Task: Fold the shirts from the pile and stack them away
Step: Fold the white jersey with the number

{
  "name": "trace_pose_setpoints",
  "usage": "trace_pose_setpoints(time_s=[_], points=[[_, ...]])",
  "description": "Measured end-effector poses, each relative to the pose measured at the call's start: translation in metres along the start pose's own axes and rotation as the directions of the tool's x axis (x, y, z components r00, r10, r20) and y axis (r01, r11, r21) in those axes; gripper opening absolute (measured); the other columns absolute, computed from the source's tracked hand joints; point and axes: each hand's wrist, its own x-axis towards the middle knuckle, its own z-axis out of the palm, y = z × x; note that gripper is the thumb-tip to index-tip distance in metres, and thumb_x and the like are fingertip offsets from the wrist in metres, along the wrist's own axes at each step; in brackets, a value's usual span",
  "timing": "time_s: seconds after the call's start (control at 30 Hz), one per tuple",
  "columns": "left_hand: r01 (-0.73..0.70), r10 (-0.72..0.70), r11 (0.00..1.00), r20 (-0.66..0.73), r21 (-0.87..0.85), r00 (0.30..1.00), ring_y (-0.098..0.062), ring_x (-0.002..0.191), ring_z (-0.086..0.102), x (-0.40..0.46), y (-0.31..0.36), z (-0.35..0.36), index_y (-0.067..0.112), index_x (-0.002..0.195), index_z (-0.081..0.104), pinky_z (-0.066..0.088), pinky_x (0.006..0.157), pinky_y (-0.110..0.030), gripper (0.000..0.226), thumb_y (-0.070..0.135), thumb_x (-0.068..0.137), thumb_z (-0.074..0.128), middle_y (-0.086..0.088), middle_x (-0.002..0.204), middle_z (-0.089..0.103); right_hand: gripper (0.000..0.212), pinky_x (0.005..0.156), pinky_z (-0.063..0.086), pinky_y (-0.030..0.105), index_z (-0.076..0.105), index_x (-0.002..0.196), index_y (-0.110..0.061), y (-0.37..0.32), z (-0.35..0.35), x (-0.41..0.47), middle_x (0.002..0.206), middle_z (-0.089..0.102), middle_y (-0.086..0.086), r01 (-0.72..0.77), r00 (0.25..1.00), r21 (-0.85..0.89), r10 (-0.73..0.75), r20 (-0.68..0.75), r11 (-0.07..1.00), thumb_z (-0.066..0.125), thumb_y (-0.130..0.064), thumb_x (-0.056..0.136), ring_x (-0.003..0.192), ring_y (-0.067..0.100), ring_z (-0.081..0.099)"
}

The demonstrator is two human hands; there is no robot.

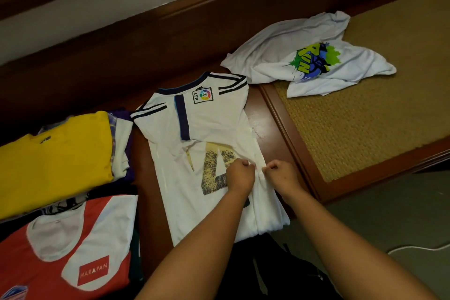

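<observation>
We see a white jersey (202,143) with dark trim lying flat, back side up, on a brown wooden surface (270,129). Both hands pinch a fold of its fabric near the right edge: the left hand (239,174) and the right hand (280,174) sit just beside each other, fingers curled. To the left we see a yellow folded shirt (53,161) topping one stack and a red-and-white shirt (73,251) topping another. A crumpled white printed shirt (304,56) lies well apart, partly on a woven panel (365,117).

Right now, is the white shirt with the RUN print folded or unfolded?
Unfolded: the white RUN shirt lies crumpled and loosely spread on the woven mat, edges uneven, no hand on it.
</observation>
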Motion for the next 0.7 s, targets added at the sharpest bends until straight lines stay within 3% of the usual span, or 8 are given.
trace_pose_setpoints(time_s=[0.07, 0.17, 0.27, 0.4, 0.47, 0.53, 0.63, 0.7], points=[[0.018, -0.017, 0.998, 0.021, -0.061, 1.000, -0.023, 0.072, 0.050, 0.000, 0.000, 0.001, 0.014, 0.069, 0.053, 0.037, 0.063, -0.031, 0.022, 0.018, 0.090, 0.058, -0.003, 0.068, 0.052, 0.010, 0.067, 0.044, 0.029, 0.067, 0.085, -0.004, 0.000, -0.004, 0.000, 0.081, 0.065, 0.008, -0.033, 0.999, 0.081, 0.030, 0.038, 0.996, 0.062, -0.011, 0.089, 0.075, 0.018, 0.057], [0.100, -0.105, 0.979, -0.020, -0.180, 0.994, -0.029, 0.078, 0.055, 0.000, -0.006, -0.003, 0.005, 0.088, 0.061, 0.042, 0.068, -0.033, 0.017, 0.019, 0.092, 0.053, -0.012, 0.079, 0.059, 0.016, 0.065, 0.043, 0.030, 0.061, 0.074, -0.010, 0.004, -0.010, -0.002, 0.075, 0.062, 0.007, -0.027, 1.000, 0.125, 0.028, -0.005, 0.992, 0.061, -0.012, 0.089, 0.073, 0.018, 0.054], [0.142, -0.160, 0.937, -0.031, -0.320, 0.987, -0.022, 0.071, 0.049, -0.007, -0.015, -0.006, 0.012, 0.084, 0.055, 0.038, 0.064, -0.030, 0.014, 0.023, 0.092, 0.052, -0.008, 0.075, 0.054, 0.020, 0.060, 0.038, 0.029, 0.052, 0.070, -0.014, 0.001, -0.014, -0.003, 0.071, 0.055, 0.003, -0.020, 1.000, 0.092, 0.022, -0.023, 0.996, 0.061, -0.012, 0.088, 0.069, 0.018, 0.049], [0.238, -0.196, 0.787, 0.135, -0.569, 0.971, -0.023, 0.069, 0.060, -0.012, -0.017, -0.005, 0.006, 0.090, 0.056, 0.051, 0.061, -0.030, 0.011, 0.016, 0.094, 0.055, -0.015, 0.080, 0.063, 0.020, 0.061, 0.041, 0.029, 0.049, 0.075, -0.015, -0.015, -0.017, -0.003, 0.074, 0.055, 0.003, -0.055, 0.997, 0.144, 0.046, 0.066, 0.988, 0.062, -0.021, 0.090, 0.068, 0.017, 0.050], [0.245, -0.183, 0.785, 0.165, -0.569, 0.969, -0.026, 0.077, 0.067, -0.012, -0.014, -0.008, 0.003, 0.099, 0.060, 0.057, 0.066, -0.032, 0.011, 0.012, 0.094, 0.054, -0.016, 0.093, 0.069, 0.017, 0.053, 0.036, 0.023, 0.052, 0.081, -0.013, -0.022, -0.020, -0.005, 0.075, 0.057, 0.002, -0.083, 0.986, 0.141, 0.060, 0.157, 0.987, 0.061, -0.022, 0.092, 0.064, 0.013, 0.050], [0.199, -0.177, 0.821, 0.093, -0.536, 0.980, -0.027, 0.083, 0.066, -0.008, -0.014, -0.009, 0.008, 0.094, 0.062, 0.057, 0.071, -0.035, 0.010, 0.009, 0.094, 0.052, -0.015, 0.096, 0.069, 0.016, 0.048, 0.032, 0.020, 0.053, 0.078, -0.012, -0.026, -0.023, -0.004, 0.074, 0.057, 0.001, -0.085, 0.973, 0.104, 0.059, 0.224, 0.991, 0.061, -0.015, 0.092, 0.061, 0.010, 0.049], [0.151, -0.194, 0.862, -0.039, -0.484, 0.980, -0.025, 0.080, 0.060, -0.009, -0.018, -0.011, 0.013, 0.079, 0.059, 0.053, 0.080, -0.041, 0.016, 0.017, 0.093, 0.052, -0.014, 0.089, 0.066, 0.021, 0.047, 0.030, 0.021, 0.051, 0.073, -0.011, -0.024, -0.025, -0.004, 0.070, 0.055, 0.003, -0.077, 0.975, 0.089, 0.056, 0.214, 0.993, 0.061, -0.013, 0.092, 0.058, 0.011, 0.047], [0.173, -0.207, 0.886, -0.033, -0.430, 0.978, -0.024, 0.076, 0.057, -0.015, -0.023, -0.010, 0.013, 0.074, 0.056, 0.053, 0.078, -0.043, 0.018, 0.022, 0.089, 0.054, -0.014, 0.082, 0.062, 0.020, 0.047, 0.032, 0.023, 0.056, 0.081, -0.007, -0.018, -0.030, -0.008, 0.069, 0.055, 0.005, -0.074, 0.969, 0.012, 0.069, 0.237, 0.997, 0.060, -0.023, 0.093, 0.056, 0.013, 0.047]])
